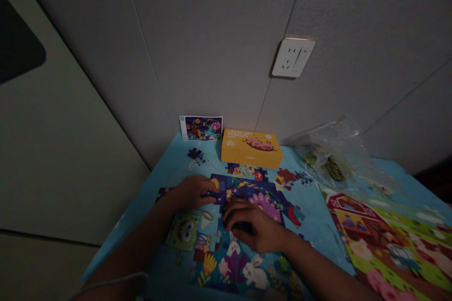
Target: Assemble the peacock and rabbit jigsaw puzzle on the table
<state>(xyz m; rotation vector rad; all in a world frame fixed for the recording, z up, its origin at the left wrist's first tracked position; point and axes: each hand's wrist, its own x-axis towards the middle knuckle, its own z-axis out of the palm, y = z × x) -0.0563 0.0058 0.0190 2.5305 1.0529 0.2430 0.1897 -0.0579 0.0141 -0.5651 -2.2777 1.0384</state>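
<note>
A partly joined jigsaw puzzle (pixel 256 275) with rabbits, flowers and a dark blue night scene lies on the table. At its upper left edge is my left hand (pixel 195 192), thumb and fingers apart, fingertips touching the dark blue pieces. My right hand (pixel 259 226) rests over the middle of the puzzle. Its fingers are bent but apart from the thumb, their tips on the pieces near a gap in the picture. Whether a loose piece lies under those fingertips is hidden. Loose puzzle pieces (pixel 287 177) lie beyond the puzzle, with more pieces (pixel 198 155) at the back left.
A yellow puzzle box (pixel 251 150) stands at the back beside a picture card (pixel 204 129) leaning on the wall. To the right are a clear plastic bag (pixel 326 162) and a farm-scene puzzle (pixel 391 249). The blue patterned tablecloth (pixel 141 197) shows a cartoon figure. A wall socket (pixel 293 58) is above.
</note>
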